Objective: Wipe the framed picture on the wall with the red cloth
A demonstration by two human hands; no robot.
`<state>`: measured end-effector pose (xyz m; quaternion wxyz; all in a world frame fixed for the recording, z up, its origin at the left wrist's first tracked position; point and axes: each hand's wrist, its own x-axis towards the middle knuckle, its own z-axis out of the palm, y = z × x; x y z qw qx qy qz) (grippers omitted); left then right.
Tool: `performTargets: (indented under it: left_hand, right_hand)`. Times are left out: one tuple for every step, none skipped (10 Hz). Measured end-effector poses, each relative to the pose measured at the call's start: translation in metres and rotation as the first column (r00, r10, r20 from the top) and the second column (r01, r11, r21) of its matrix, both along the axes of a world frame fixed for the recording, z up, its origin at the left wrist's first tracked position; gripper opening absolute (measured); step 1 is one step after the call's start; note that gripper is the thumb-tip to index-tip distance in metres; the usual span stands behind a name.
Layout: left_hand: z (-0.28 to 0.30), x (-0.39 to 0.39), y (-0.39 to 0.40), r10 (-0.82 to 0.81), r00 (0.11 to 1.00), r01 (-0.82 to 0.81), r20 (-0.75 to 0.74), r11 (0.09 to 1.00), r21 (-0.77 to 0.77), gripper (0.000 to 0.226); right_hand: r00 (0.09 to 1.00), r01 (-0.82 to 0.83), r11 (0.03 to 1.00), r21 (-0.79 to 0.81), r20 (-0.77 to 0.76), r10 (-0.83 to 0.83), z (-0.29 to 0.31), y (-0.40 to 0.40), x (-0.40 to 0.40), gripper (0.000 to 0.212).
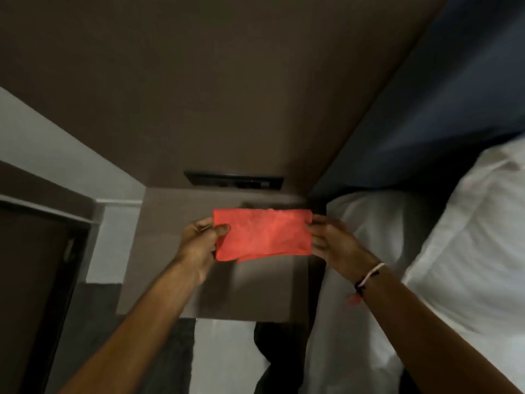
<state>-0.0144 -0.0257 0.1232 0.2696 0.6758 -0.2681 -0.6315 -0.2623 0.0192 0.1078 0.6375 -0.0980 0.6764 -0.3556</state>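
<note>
A red cloth (264, 234), folded into a flat rectangle, is held out in front of me over a brown bedside surface. My left hand (200, 243) pinches its left edge with thumb on top. My right hand (331, 243) grips its right edge; a white and dark thread band sits on that wrist. No framed picture shows in this view; only a plain brown wall panel (227, 81) rises ahead.
A dark switch plate (234, 182) is set low in the brown panel. White pillows (468, 237) and a dark blue headboard (440, 109) lie at the right. A dark door frame (42, 265) stands at the left. White bedding and dark floor show below.
</note>
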Motion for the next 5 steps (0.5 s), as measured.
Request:
performTargets:
  left_hand:
    - [-0.057,-0.004,0.011,0.025,0.999,-0.027,0.028,0.996,0.087,0.022]
    - [-0.122,-0.01,0.028,0.045,0.998,-0.051,0.036,0.984,0.169,0.028]
    - [-0.137,-0.011,0.037,0.019,0.998,-0.029,0.058,0.981,0.19,0.034]
    - [-0.128,-0.009,0.037,-0.096,0.993,0.085,0.072,0.985,0.152,0.038]
    - [-0.107,-0.011,0.029,-0.144,0.981,0.129,0.128,0.984,0.12,0.047]
  right_hand:
    - [1.0,0.021,0.994,0.103,-0.003,-0.021,-0.054,0.009,0.006,0.026]
    - [1.0,-0.005,0.985,0.173,-0.006,0.006,-0.115,0.027,0.018,0.035]
    - [1.0,0.013,0.979,0.203,-0.001,-0.013,-0.13,0.035,0.021,0.044]
    - [0.996,-0.036,0.983,0.181,-0.079,0.051,-0.129,0.038,0.017,0.053]
    - [0.983,-0.028,0.987,0.16,-0.174,0.056,-0.111,0.037,0.016,0.063]
